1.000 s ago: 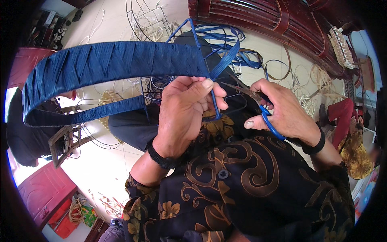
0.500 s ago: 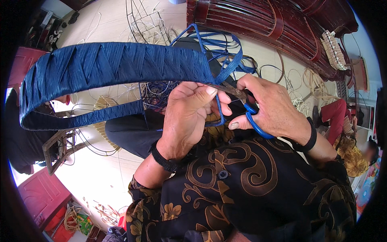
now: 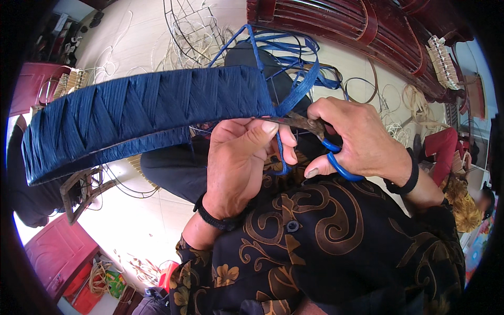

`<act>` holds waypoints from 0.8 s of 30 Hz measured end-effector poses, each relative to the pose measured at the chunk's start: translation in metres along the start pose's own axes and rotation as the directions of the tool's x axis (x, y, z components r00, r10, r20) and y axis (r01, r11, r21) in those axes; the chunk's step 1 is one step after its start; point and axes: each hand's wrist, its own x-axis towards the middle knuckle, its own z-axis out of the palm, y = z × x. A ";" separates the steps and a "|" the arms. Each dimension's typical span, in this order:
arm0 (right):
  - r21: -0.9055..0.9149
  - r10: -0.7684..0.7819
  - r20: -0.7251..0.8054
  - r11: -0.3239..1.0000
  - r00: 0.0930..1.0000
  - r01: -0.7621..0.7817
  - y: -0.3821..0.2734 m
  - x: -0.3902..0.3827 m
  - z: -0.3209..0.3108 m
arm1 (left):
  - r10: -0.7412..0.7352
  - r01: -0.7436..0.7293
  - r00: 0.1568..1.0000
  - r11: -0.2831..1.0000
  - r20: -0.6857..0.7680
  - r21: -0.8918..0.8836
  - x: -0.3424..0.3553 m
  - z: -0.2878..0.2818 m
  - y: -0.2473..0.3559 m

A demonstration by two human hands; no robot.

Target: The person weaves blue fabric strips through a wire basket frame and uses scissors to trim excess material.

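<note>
The blue wrapped band (image 3: 152, 100) is held in front of the body, extended toward the left side. Its near end is pinched between the thumb and fingers of the left hand (image 3: 236, 152). By the right hand (image 3: 362, 134), the scissors (image 3: 316, 127) are gripped at their blue handles. One second ago the blades were spread and apart from the band; now they are placed at its lower corner, beside the left thumb. Whether they are fully closed cannot be told. Since half a second ago, the band's far curve has been lowered, and the gap between its two sides is seen narrower. The blue strip (image 3: 305, 92) is still looped above the scissors.
</note>
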 end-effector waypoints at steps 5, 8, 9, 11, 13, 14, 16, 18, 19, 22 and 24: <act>0.024 0.017 0.050 1.000 0.999 -0.019 0.005 0.002 -0.006 | 0.040 -0.038 0.998 0.999 -0.040 0.038 -0.005 0.001 0.004; -0.056 0.048 0.063 0.997 0.997 -0.045 0.002 0.005 -0.010 | 0.047 -0.045 0.992 0.999 -0.113 0.015 -0.013 0.007 0.015; -0.063 0.006 0.022 0.998 1.000 -0.005 0.003 0.008 -0.010 | 0.061 -0.057 0.989 0.998 -0.137 0.034 -0.015 0.007 0.019; -0.081 -0.077 -0.063 0.994 0.995 0.072 0.005 0.012 -0.012 | 0.091 -0.079 0.979 0.994 -0.183 0.072 -0.020 0.008 0.027; -0.120 -0.082 -0.061 0.990 0.995 0.074 -0.004 0.018 -0.018 | 0.120 -0.105 0.976 0.990 -0.181 0.093 -0.022 0.010 0.030; -0.122 -0.080 -0.069 0.990 0.994 0.072 -0.007 0.020 -0.020 | 0.127 -0.110 0.976 0.989 -0.179 0.102 -0.022 0.013 0.031; -0.104 -0.071 -0.094 0.993 0.993 0.061 -0.011 0.022 -0.016 | 0.133 -0.109 0.972 0.985 -0.193 0.131 -0.022 0.019 0.032; -0.099 -0.004 -0.081 0.995 0.997 -0.004 -0.018 0.023 -0.016 | 0.143 -0.120 0.975 0.983 -0.172 0.141 -0.020 0.017 0.032; -0.094 0.031 -0.070 0.995 0.997 -0.038 -0.022 0.023 -0.016 | 0.145 -0.121 0.975 0.982 -0.166 0.145 -0.019 0.015 0.031; -0.070 0.120 -0.010 0.990 0.993 -0.120 -0.032 0.021 -0.020 | 0.168 -0.143 0.973 0.978 -0.159 0.154 -0.016 0.012 0.027; -0.022 0.171 0.015 0.985 0.985 -0.171 -0.034 0.018 -0.022 | 0.156 -0.137 0.973 0.983 -0.168 0.119 -0.016 0.014 0.026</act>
